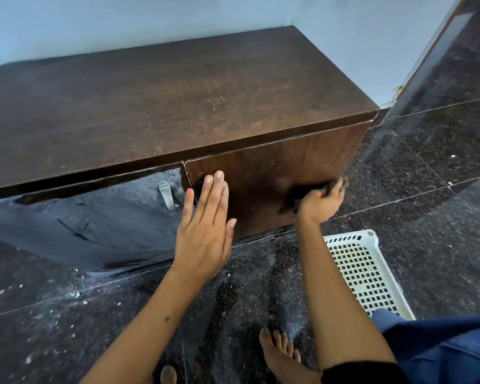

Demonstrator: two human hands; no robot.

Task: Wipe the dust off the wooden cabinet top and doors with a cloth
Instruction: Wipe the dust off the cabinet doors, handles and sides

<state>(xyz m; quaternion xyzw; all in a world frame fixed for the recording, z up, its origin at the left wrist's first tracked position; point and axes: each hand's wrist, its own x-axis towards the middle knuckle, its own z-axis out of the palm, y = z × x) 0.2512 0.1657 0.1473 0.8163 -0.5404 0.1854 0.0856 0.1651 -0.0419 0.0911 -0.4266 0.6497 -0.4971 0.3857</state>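
Bare foot (280, 356) on floor, left hand (205, 231) flat on right door (275, 176), right hand (320, 202) gripping cloth (302, 191) (blurred)

Soft, even indoor light, cool tint on the wall (122, 20), no hard shadows. Cabinet top (164, 101) is evenly lit, dust and scuffs showing toward its right end. Left door (81, 217) is glossy, throwing back a pale grey reflection. Floor (427, 189) shiny, faint streaky glare. Right hand (320, 202) and cloth (302, 194) are motion-blurred at the right door's lower edge; left hand (205, 225) sharp. Wide-angle bend bows the cabinet edges and floor seams.
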